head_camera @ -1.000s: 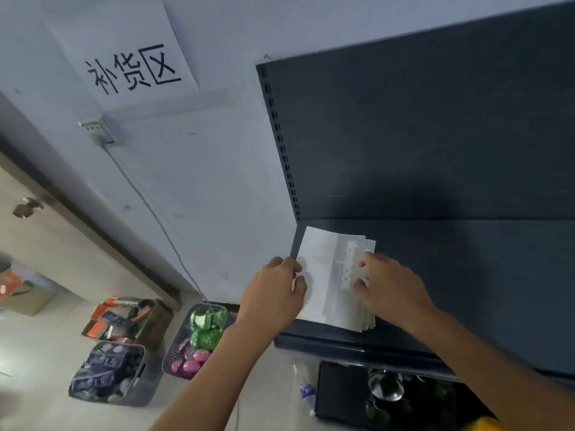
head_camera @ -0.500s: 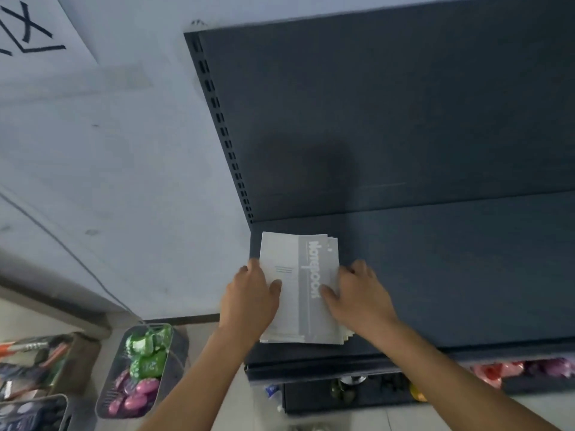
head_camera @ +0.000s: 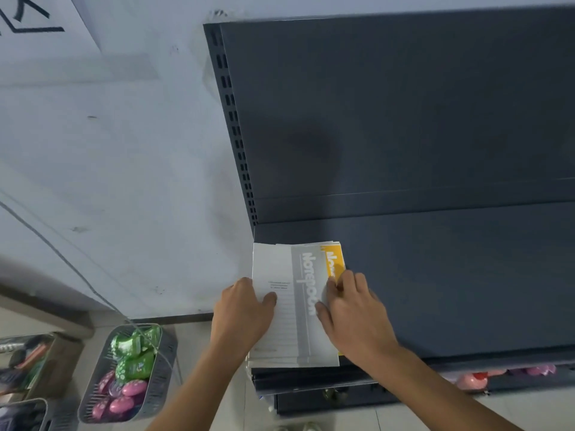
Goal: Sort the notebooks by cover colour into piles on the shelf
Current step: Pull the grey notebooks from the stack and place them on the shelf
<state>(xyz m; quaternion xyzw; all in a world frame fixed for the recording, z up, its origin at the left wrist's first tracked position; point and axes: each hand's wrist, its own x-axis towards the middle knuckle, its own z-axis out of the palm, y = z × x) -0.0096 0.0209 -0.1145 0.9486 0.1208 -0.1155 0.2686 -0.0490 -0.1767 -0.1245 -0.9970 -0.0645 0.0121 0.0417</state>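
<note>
Notebooks (head_camera: 280, 265) lie stacked at the dark shelf's (head_camera: 451, 275) left end. Left hand (head_camera: 242, 312) grips the stack's edge; right hand (head_camera: 354, 312) pinches the grey top notebook (head_camera: 298, 334), now slid left, uncovering a yellow notebook (head_camera: 334, 262). Beside: pale wall (head_camera: 124, 181), basket (head_camera: 169, 346) on floor.

Floor, left: grey slotted basket (head_camera: 168, 353) holding green packs (head_camera: 133, 356) on top, pink rounded items (head_camera: 124, 396) below. Open cardboard box (head_camera: 67, 362) just beside it, contents blurred. Wall: paper sign (head_camera: 46, 14) with black strokes, thin cable (head_camera: 62, 262) running diagonally. More pink items (head_camera: 473, 382) at lower right.
</note>
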